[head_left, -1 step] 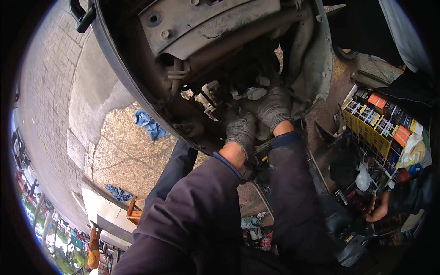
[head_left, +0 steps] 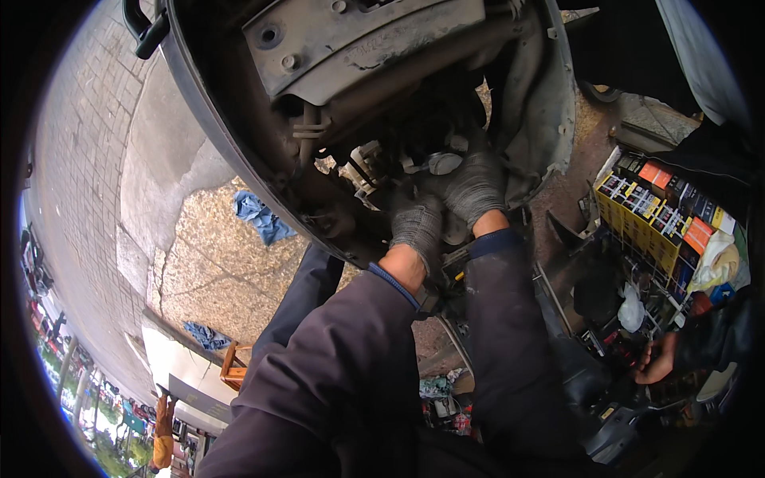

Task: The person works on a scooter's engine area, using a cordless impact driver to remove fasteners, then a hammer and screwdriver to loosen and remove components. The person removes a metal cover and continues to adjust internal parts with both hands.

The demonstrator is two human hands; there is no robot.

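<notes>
Both of my hands wear grey knit gloves and reach into the dark opening under a dirty vehicle body (head_left: 362, 60). My left hand (head_left: 417, 219) is lower and to the left, its fingers lost in shadow among the parts. Close beside it, my right hand (head_left: 476, 187) is next to a round greyish metal part (head_left: 445, 164). Its fingers point up into the dark, and what they touch is hidden. Left of the hands sits a pale metal part (head_left: 362, 163). A curved dark rim (head_left: 231, 151) borders the opening.
Blue rags (head_left: 261, 217) lie on the stone floor at left, near a small wooden stool (head_left: 233, 366). To the right stand yellow boxes (head_left: 644, 211) above cluttered tools. Another person's hand (head_left: 657, 358) is at lower right.
</notes>
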